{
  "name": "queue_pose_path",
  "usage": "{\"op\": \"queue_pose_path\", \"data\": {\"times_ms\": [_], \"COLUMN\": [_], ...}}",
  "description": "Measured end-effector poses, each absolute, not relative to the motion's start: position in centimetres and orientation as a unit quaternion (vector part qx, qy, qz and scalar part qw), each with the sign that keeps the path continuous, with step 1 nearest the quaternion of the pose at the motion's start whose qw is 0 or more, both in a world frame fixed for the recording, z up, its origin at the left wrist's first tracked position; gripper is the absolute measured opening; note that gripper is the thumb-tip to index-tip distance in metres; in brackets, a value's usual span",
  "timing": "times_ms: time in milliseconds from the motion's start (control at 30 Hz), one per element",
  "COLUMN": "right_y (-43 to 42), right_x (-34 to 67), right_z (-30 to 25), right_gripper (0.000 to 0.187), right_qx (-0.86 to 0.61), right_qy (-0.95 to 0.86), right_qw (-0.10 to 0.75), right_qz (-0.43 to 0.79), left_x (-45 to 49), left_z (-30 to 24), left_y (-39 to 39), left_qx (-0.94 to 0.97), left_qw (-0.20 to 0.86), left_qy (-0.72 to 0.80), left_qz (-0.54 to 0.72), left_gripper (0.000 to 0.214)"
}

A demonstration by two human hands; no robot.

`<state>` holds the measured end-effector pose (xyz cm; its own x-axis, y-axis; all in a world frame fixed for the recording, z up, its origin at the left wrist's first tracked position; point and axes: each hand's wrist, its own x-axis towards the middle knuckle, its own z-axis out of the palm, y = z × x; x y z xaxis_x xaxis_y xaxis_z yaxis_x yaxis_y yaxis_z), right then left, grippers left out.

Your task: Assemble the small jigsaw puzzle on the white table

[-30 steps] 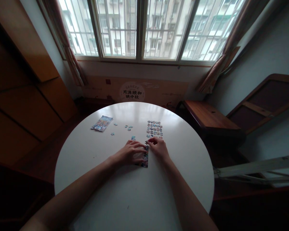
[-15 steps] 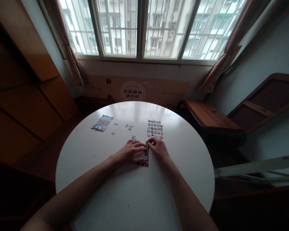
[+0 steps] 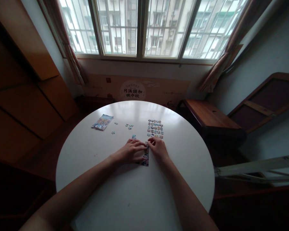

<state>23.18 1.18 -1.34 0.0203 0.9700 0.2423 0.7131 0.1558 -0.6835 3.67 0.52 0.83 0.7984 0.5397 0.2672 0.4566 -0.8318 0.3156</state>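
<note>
Round white counter [image 3: 135, 199] below window: left hand [image 3: 131, 152] lies flat, open, on the assembled puzzle strip [image 3: 146, 162]. Right hand [image 3: 159, 149] curls at its far end, grip indiscernible. Progress judged early, as many loose pieces [image 3: 155, 127] lie unjoined.

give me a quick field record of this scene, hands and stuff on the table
surface: round white table
left hand: flat, fingers spread on the dark joined strip of jigsaw pieces
right hand: fingertips at the strip's far end
beyond strip: loose colourful jigsaw pieces laid in a grid
far left: colourful printed picture card, a few scattered blue pieces nearby
</note>
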Motion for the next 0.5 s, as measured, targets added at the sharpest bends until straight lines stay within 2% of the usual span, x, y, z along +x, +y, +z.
{"op": "queue_pose_path", "data": {"times_ms": [167, 367, 500], "right_y": [1.11, 0.98, 0.91], "right_x": [23.16, 23.05, 23.12], "right_z": [-1.28, -0.97, -0.66], "right_gripper": [0.01, 0.018, 0.02], "right_qx": [-0.618, -0.626, -0.634], "right_qy": [-0.68, -0.696, -0.682], "right_qw": [0.347, 0.316, 0.33], "right_qz": [0.185, 0.155, 0.155], "left_x": [3.68, 3.67, 3.63], "left_z": [0.71, 0.51, 0.46], "left_y": [0.58, 0.7, 0.7], "left_qx": [0.941, 0.942, 0.943], "left_qw": [0.115, 0.109, 0.104], "left_qy": [0.264, 0.264, 0.261], "left_qz": [0.18, 0.178, 0.178], "left_gripper": [0.045, 0.046, 0.045]}}
